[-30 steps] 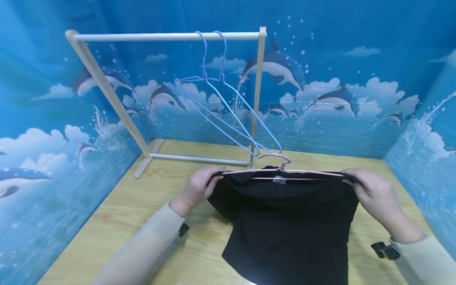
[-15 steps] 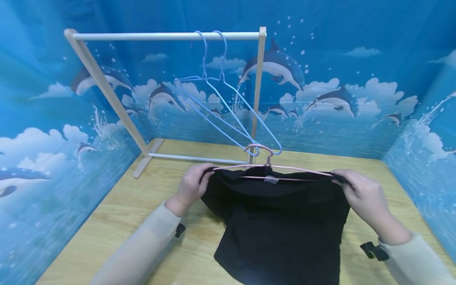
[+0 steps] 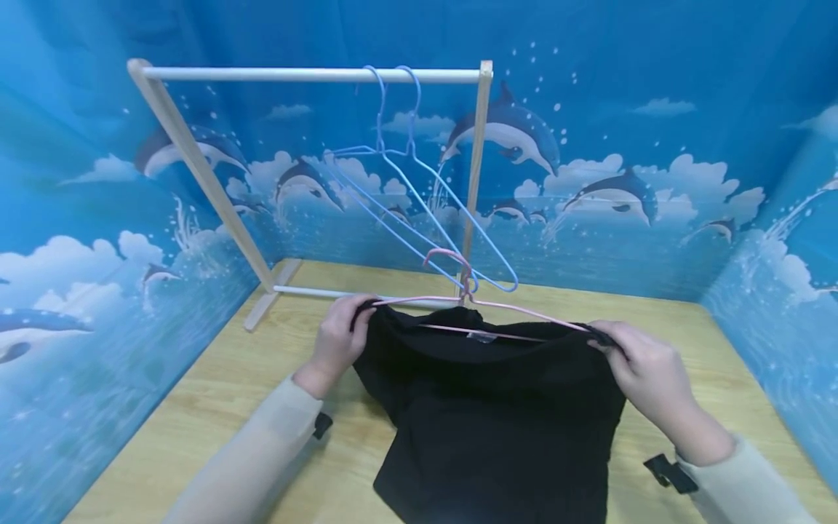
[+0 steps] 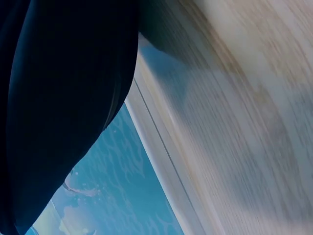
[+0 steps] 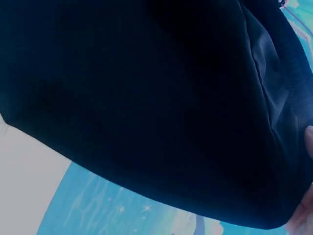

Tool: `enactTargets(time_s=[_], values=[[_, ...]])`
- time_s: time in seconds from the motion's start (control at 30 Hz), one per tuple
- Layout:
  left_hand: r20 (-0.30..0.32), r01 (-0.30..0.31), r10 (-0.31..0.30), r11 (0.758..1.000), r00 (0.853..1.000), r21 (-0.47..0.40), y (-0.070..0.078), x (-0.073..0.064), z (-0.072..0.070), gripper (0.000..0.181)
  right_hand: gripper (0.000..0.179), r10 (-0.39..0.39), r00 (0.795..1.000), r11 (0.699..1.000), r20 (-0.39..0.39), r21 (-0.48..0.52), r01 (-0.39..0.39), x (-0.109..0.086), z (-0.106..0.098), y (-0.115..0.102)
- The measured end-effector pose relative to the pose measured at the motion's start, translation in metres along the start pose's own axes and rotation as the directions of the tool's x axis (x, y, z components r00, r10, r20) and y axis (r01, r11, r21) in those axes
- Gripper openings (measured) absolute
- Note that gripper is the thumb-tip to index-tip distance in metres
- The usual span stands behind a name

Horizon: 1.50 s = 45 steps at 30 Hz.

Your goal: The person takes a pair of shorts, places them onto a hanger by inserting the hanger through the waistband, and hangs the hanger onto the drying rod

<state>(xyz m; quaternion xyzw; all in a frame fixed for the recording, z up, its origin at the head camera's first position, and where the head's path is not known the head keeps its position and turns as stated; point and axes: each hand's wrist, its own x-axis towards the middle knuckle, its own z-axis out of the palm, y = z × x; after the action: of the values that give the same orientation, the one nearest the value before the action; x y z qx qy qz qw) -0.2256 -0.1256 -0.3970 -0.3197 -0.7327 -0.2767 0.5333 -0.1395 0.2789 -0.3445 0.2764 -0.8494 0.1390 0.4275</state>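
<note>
A black shirt [image 3: 497, 429] hangs down from a pink clothes hanger [image 3: 524, 313], which sits inside its wide neck opening. Behind the front neckline a whitish label [image 3: 481, 336] shows. My left hand [image 3: 337, 338] pinches the shirt at the hanger's left end, and my right hand [image 3: 648, 375] grips it at the right end. The pink hook stands up, bent to the left, in front of the blue hangers. Dark cloth [image 4: 68, 98] fills much of the left wrist view, where no hand shows. In the right wrist view, fingertips [image 5: 309, 142] touch the shirt at the right edge.
Behind the shirt stands a wooden rack [image 3: 196, 164] with a white top rail [image 3: 262, 74]. Two blue hangers [image 3: 419, 189] hang near its right post [image 3: 478, 160]. Dolphin-print curtains [image 3: 622, 145] surround the wood-grain table [image 3: 216, 407].
Both hands have carried the shirt and pink hanger to the left and slightly toward the rack. The hook has risen in view, and the right end now sits lower than the left.
</note>
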Motion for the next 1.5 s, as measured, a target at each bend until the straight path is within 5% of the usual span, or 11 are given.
enactTargets(time_s=[0.23,0.53,0.8,0.93,1.17,1.27,1.5], values=[[0.002,0.049,-0.049,0.998,0.999,0.046,-0.009,0.002,-0.006,0.034,0.022,-0.002,1.0,1.0,0.015,0.015,0.002,0.007,0.005,-0.014],[0.026,0.148,-0.151,0.985,0.988,0.089,-0.016,0.005,-0.013,0.017,0.057,0.0,1.0,1.0,-0.004,0.019,0.0,0.015,0.01,-0.034],[0.055,0.225,-0.234,0.966,0.971,0.13,-0.024,0.009,-0.018,0.022,0.057,0.0,0.999,0.996,-0.046,0.088,0.004,0.015,0.013,-0.052],[0.078,0.27,-0.284,0.951,0.956,0.152,-0.027,0.012,-0.022,0.021,0.032,0.012,0.999,0.993,-0.037,0.114,-0.007,0.018,0.014,-0.06],[0.065,0.315,-0.329,0.934,0.942,0.169,-0.034,0.018,-0.027,0.02,0.038,0.013,0.999,0.99,-0.043,0.139,-0.007,0.026,0.016,-0.07],[0.079,0.329,-0.345,0.93,0.935,0.166,-0.037,0.022,-0.029,0.02,0.021,0.017,0.999,0.986,-0.036,0.168,-0.01,0.031,0.014,-0.074],[0.098,0.369,-0.387,0.915,0.917,0.161,-0.041,0.031,-0.036,0.023,0.029,0.014,0.999,0.978,-0.04,0.207,-0.005,0.039,0.015,-0.086]])
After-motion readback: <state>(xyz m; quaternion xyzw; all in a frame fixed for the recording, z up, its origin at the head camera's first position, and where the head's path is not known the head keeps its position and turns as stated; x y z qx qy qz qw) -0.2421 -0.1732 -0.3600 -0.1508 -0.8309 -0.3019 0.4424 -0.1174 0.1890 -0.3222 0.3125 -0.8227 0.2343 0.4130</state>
